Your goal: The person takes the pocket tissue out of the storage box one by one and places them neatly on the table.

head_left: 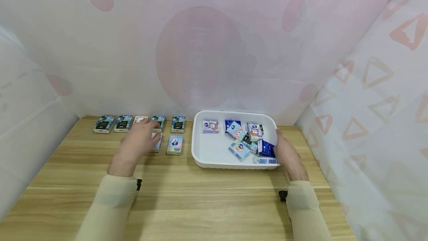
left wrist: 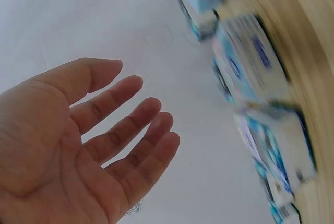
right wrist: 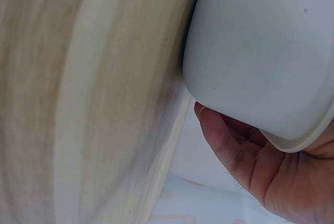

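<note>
In the head view my left hand (head_left: 138,140) hovers over the packs at the left. The left wrist view shows this hand (left wrist: 99,135) with fingers loosely spread and its palm bare. Just beside it are a pale blue tissue pack (head_left: 156,143), partly hidden by the fingers, and another light blue tissue pack (head_left: 175,145). My right hand (head_left: 288,154) grips the right end of a white plastic tub (head_left: 214,161). From the right wrist, the fingers (right wrist: 224,138) curl against the tub's outer wall (right wrist: 255,62), below its rim. Several small tissue packs (head_left: 239,150) lie jumbled inside the tub.
Along the back of the wooden table (head_left: 187,203) runs a row of packs: dark floral packs (head_left: 104,124) and one whitish pack (head_left: 140,119). A patterned white sheet (head_left: 133,66) hangs close behind the table, and another sheet (head_left: 374,122) stands at the right.
</note>
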{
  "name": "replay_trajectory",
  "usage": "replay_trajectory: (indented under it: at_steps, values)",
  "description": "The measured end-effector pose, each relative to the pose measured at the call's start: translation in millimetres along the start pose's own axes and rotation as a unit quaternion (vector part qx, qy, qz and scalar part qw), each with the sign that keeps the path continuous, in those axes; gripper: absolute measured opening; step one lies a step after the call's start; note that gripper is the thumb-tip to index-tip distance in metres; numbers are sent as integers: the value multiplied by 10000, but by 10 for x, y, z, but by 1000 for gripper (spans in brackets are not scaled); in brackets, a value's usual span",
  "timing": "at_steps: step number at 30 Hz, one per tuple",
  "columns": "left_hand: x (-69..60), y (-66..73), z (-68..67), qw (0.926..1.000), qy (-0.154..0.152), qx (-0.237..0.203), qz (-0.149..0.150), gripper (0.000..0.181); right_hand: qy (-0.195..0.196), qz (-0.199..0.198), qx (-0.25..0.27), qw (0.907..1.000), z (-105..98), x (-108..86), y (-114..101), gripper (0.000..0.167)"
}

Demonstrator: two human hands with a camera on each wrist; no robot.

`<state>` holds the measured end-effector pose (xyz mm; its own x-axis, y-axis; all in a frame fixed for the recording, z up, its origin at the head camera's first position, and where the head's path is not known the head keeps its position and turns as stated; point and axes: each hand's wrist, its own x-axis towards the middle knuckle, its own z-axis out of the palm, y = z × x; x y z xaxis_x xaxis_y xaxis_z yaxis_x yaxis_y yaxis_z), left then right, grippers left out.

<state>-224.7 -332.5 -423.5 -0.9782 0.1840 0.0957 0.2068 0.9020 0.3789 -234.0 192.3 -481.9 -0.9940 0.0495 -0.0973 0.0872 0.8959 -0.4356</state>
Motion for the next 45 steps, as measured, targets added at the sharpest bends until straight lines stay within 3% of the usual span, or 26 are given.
replay_trajectory:
  at_steps: [7,15,21,28,38,45]
  values:
    - [124,374,118,9993,-20,-129,348,35,6,13,21,10000,-14,-5,7,76]
    - [247,686,347,9961,155,-180,853,32,13,17,62,10000,-4,-3,-2,75]
    - [297,951,456,9957,-73,-173,903,33,55,9,9,10000,2,9,-1,75]
    - [339,1263,599,9920,-148,18,1251,30,91,-44,-27,9999,-7,-5,-11,76]
    - [361,1677,923,9863,-519,145,1562,28,46,-15,-23,10000,-5,-2,-3,76]
    - [392,1892,1143,9836,-559,295,1691,26,16,16,19,10000,-6,-4,2,77]
